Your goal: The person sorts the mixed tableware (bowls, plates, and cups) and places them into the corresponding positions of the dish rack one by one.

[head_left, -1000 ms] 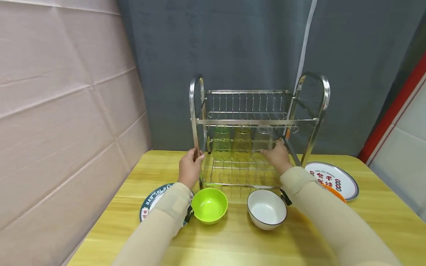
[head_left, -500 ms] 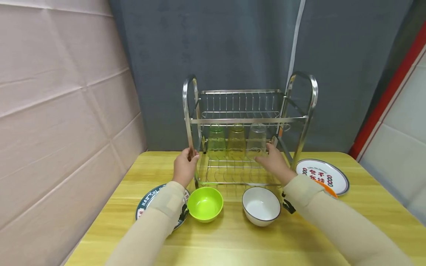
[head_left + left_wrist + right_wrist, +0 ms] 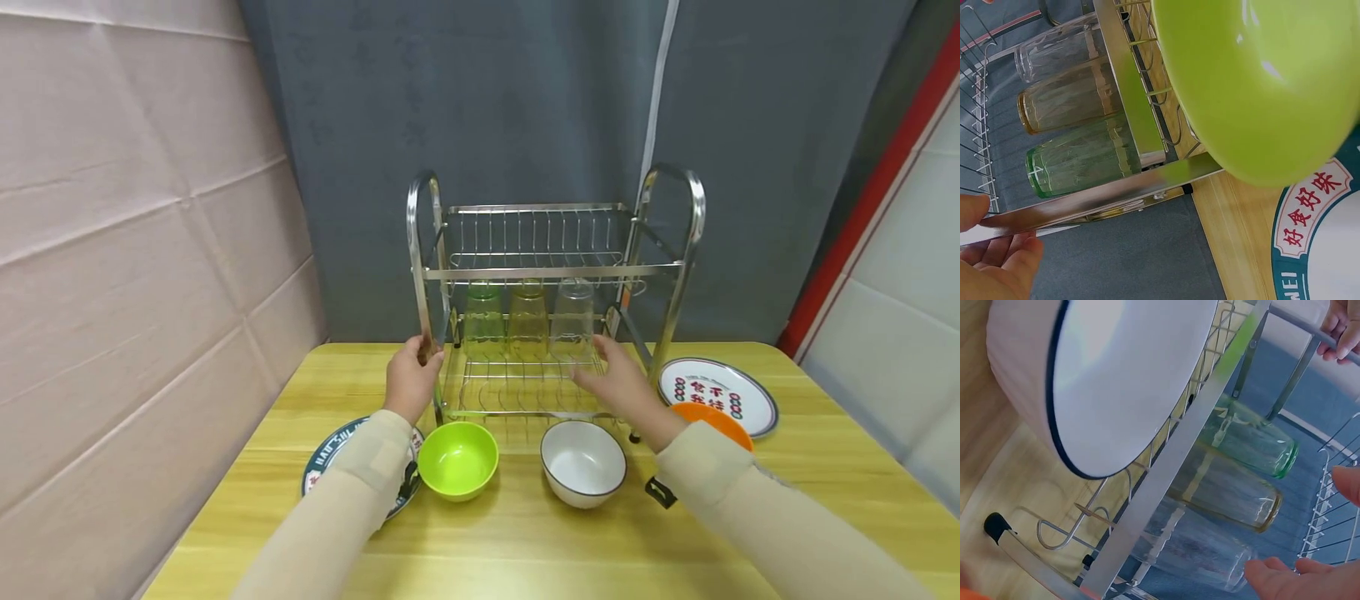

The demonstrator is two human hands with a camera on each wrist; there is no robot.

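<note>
At the centre of the head view, the left front post of the steel dish rack [image 3: 551, 275] is gripped by the left hand [image 3: 411, 379], fingers curled round it. The right hand [image 3: 615, 383] is held with fingers loosely spread, just before the clear glass [image 3: 573, 329] on the lower shelf.

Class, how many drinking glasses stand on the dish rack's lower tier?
3, upside down in a row: green glass left, amber glass middle, clear glass right, nearest the right hand.
</note>
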